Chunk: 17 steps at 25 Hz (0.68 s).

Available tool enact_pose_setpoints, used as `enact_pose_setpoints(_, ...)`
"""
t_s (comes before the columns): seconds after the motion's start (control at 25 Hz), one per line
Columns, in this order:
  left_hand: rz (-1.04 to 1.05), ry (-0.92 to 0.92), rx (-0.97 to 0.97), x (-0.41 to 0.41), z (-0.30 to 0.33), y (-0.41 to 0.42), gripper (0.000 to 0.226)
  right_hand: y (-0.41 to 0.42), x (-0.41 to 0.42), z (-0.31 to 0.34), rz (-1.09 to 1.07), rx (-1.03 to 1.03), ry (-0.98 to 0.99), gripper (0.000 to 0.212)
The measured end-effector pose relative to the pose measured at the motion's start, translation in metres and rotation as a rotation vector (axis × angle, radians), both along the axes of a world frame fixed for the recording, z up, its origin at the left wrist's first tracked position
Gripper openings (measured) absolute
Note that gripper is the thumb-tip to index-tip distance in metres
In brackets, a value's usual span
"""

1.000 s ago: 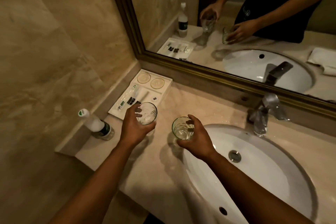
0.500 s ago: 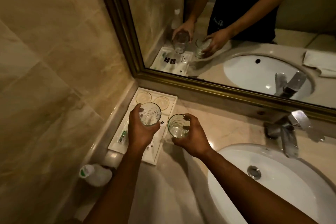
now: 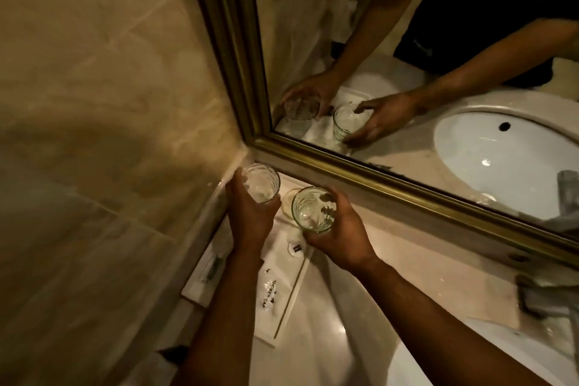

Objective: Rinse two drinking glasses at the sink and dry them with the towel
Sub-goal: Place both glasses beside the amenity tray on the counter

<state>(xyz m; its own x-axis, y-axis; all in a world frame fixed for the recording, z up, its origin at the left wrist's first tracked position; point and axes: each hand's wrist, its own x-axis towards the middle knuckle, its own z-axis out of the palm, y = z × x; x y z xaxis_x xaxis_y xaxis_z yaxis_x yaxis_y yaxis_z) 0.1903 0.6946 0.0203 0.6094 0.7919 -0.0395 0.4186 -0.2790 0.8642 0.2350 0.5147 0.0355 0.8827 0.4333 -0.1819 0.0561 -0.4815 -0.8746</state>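
Observation:
My left hand point(image 3: 250, 216) grips a clear drinking glass point(image 3: 261, 182) low over the far left corner of the white amenity tray point(image 3: 282, 288), close to the mirror frame. My right hand point(image 3: 341, 229) holds a second clear glass point(image 3: 311, 211) just to the right, above a round coaster point(image 3: 288, 202) on the tray. Both glasses are upright and look empty. The white sink basin point(image 3: 438, 367) shows only at the bottom right. The towel is out of view.
A gold-framed mirror point(image 3: 344, 163) runs along the back of the marble counter point(image 3: 407, 276) and reflects my hands and the basin. The chrome tap point(image 3: 545, 298) stands at the right edge. Sachets, one marked shower cap point(image 3: 269, 291), lie on the tray. A marble wall closes the left side.
Both hands carried the glasses away from the sink toward the back left corner, over the tray's coasters. The view swung left, so the basin and tap slid to the right edge.

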Motion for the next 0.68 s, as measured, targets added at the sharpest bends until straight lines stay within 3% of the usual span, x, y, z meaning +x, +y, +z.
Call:
enact_pose_setpoints(0.32, -0.055, 0.075, 0.133, 0.019, -0.031, 0.021, 0.104, 0.043, 0.035, -0.033, -0.016, 0.006, -0.008, 0.091)
enact_pose_setpoints(0.68, -0.067, 0.116, 0.222, 0.021, -0.040, 0.023, 0.101, 0.047, 0.036, -0.044, -0.023, -0.063, -0.032, 0.102)
